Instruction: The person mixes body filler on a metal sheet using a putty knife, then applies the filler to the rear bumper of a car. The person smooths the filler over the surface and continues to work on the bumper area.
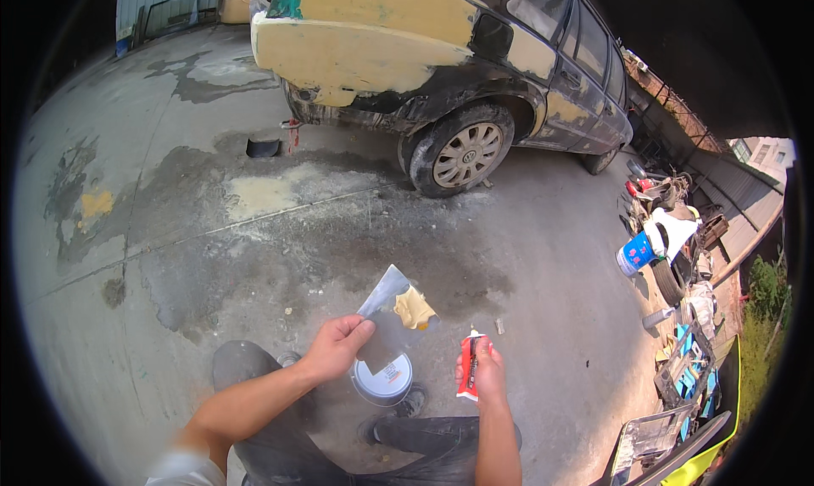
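My left hand [337, 349] is closed on the edge of a thin, flat mixing plate [383, 312], which tilts over the floor. A lump of beige body filler [414, 308] sits on its far right part, with a small orange-yellow dab at the lower edge. In my right hand [487, 369], the fingers wrap round a red tube [468, 369] with black markings, its pale nozzle pointing up and away from me. The tube and the plate are apart. Below the plate stands a round tin [386, 386] with a whitish lid, between my feet, partly hidden by the plate.
Ahead stands a dark car [365, 49] with large beige filler patches on its rear. A black curved piece [263, 148] lies on the stained concrete floor [212, 257]. Along the right are a blue-and-white bucket [636, 253], a tyre [668, 281] and piled scrap parts [688, 367].
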`<state>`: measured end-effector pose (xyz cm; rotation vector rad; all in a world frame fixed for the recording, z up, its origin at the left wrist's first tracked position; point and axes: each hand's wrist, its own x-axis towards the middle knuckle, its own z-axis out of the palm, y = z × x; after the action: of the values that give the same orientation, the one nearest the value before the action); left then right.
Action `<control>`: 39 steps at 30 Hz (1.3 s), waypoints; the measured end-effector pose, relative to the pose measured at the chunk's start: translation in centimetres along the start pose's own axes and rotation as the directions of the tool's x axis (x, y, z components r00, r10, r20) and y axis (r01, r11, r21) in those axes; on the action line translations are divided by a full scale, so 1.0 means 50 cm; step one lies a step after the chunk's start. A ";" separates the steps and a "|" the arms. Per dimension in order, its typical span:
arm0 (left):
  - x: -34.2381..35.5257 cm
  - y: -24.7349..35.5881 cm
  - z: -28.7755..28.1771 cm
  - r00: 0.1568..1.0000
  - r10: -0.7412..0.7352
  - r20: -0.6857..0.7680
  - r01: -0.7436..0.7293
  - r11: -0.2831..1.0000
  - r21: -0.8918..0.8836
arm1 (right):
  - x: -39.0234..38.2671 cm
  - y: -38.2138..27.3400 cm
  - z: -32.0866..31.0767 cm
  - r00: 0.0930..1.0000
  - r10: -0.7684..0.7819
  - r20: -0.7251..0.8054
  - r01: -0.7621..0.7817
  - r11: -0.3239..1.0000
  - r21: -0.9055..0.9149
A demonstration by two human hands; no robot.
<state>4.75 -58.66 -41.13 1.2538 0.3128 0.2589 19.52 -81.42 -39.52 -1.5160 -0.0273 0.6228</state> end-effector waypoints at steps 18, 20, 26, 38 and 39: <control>-0.027 -0.047 0.050 0.891 -0.032 0.453 0.038 0.999 -0.005 | -0.031 0.040 -0.089 0.909 -0.234 0.345 0.120 0.939 0.323; -0.047 -0.047 0.058 0.879 -0.032 0.475 0.035 0.999 0.004 | -0.039 0.062 -0.005 0.887 -0.246 0.390 0.012 0.858 0.514; -0.073 -0.057 0.057 0.866 -0.058 0.496 0.064 0.998 0.005 | -0.028 0.129 0.057 0.936 -0.145 0.320 -0.082 0.795 0.601; -0.051 -0.015 0.026 0.987 -0.137 0.089 0.162 0.874 -0.459 | -0.074 0.029 0.013 0.892 -0.349 -0.289 0.441 0.814 0.379; -0.054 -0.007 0.027 0.986 -0.166 0.029 0.157 0.833 -0.531 | -0.081 0.022 0.019 0.879 -0.375 -0.295 0.465 0.812 0.354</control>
<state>2.78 -60.94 -40.84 0.6677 0.3324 0.1924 15.32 -82.22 -38.98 -1.0974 -0.0637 0.0885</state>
